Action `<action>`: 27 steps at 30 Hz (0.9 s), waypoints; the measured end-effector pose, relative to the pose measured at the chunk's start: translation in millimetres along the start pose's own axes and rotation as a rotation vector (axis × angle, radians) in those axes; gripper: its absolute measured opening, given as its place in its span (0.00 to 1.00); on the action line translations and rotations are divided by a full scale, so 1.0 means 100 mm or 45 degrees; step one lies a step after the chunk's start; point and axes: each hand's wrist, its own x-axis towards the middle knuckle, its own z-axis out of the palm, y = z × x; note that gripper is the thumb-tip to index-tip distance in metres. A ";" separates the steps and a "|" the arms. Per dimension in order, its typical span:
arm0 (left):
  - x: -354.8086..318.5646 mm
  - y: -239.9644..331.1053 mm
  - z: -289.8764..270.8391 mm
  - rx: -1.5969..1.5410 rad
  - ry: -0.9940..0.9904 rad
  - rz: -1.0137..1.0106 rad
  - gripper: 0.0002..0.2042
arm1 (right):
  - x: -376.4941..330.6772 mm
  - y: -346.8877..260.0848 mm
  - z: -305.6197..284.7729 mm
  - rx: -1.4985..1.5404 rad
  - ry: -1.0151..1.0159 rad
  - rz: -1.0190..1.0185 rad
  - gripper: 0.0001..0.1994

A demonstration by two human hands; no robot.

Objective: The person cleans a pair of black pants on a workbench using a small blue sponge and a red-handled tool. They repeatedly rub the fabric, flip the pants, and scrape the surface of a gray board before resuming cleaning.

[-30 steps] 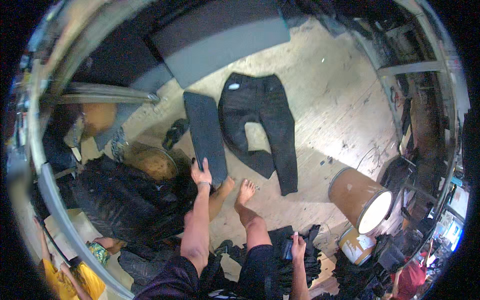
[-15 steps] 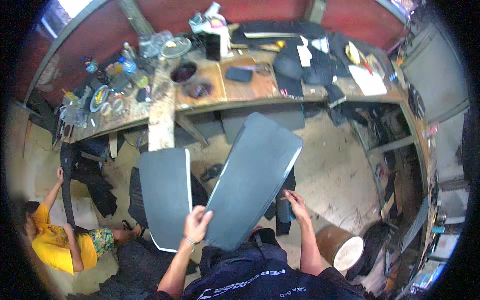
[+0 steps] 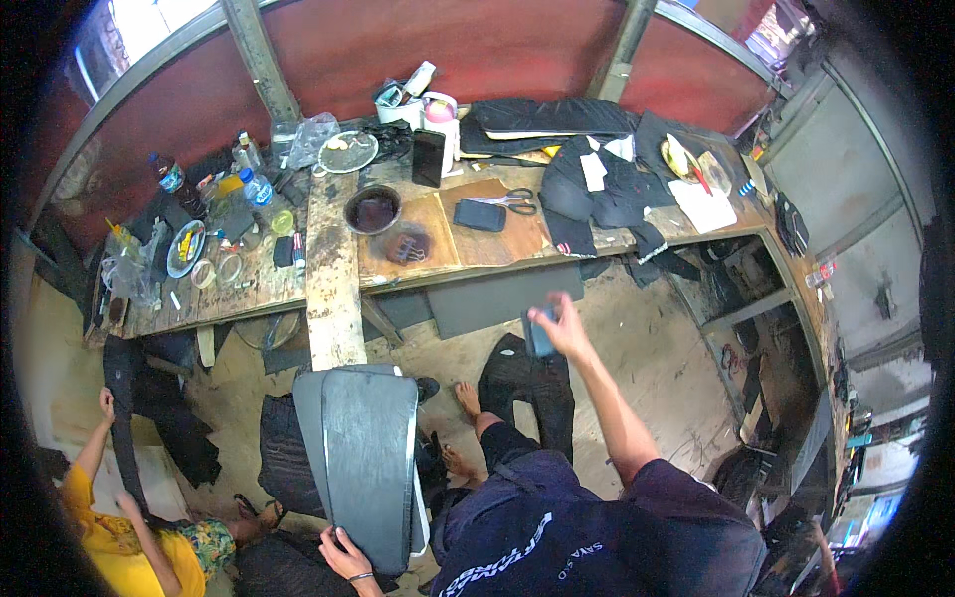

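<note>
A long grey panel (image 3: 370, 468) with a pale edge lies on another grey panel (image 3: 310, 428), by the end of a plank. My left hand (image 3: 346, 554) rests at the near left corner of the top panel, its fingers apart and touching it. Out over the floor, my right hand (image 3: 567, 333) is closed round a small blue-grey block (image 3: 540, 336); its exact kind is unclear. Dark cloth trousers (image 3: 547, 398) lie on the floor below that hand.
The wooden workbench (image 3: 234, 303) holds a dark bowl (image 3: 373, 209), scissors (image 3: 512, 199), a phone (image 3: 479, 215), bottles and black cloth. The plank (image 3: 333, 289) juts from it toward me. A person in a yellow shirt (image 3: 114, 537) sits at left, holding dark cloth.
The panel in my left hand has come down left onto the other one, and that hand has moved lower. My right hand has risen forward with the blue-grey block.
</note>
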 end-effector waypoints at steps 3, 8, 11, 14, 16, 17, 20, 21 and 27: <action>0.00 0.29 0.02 0.234 0.021 -0.177 0.20 | 1.14 -0.29 -0.17 -0.524 0.292 -0.462 0.29; 0.26 1.24 0.22 0.094 0.121 -0.005 0.38 | 2.75 -0.59 -0.37 -0.812 0.297 -0.519 0.26; 0.46 1.75 0.43 0.275 -0.114 0.127 0.56 | 3.07 -0.86 -0.14 -1.383 0.196 -0.164 0.28; 0.60 2.01 0.53 0.354 -0.377 -0.087 0.65 | 2.87 -1.36 0.61 -1.005 0.191 -0.683 0.25; 0.65 2.08 0.57 0.432 -0.425 -0.164 0.68 | 2.53 -1.80 1.34 -0.670 -0.289 -0.855 0.21; 0.66 2.08 0.58 0.411 -0.391 -0.184 0.68 | 2.34 -2.03 1.77 -0.421 -0.505 -1.062 0.22; 0.65 2.06 0.65 0.437 -0.293 -0.250 0.69 | 1.88 -2.61 3.02 -0.286 -0.821 -1.052 0.22; 0.64 2.04 0.67 0.433 -0.298 -0.266 0.69 | 1.78 -2.76 3.42 -0.267 -0.852 -1.013 0.24; 0.54 1.91 0.72 0.423 -0.289 -0.262 0.67 | 1.57 -3.05 5.05 -0.641 -0.699 -0.276 0.29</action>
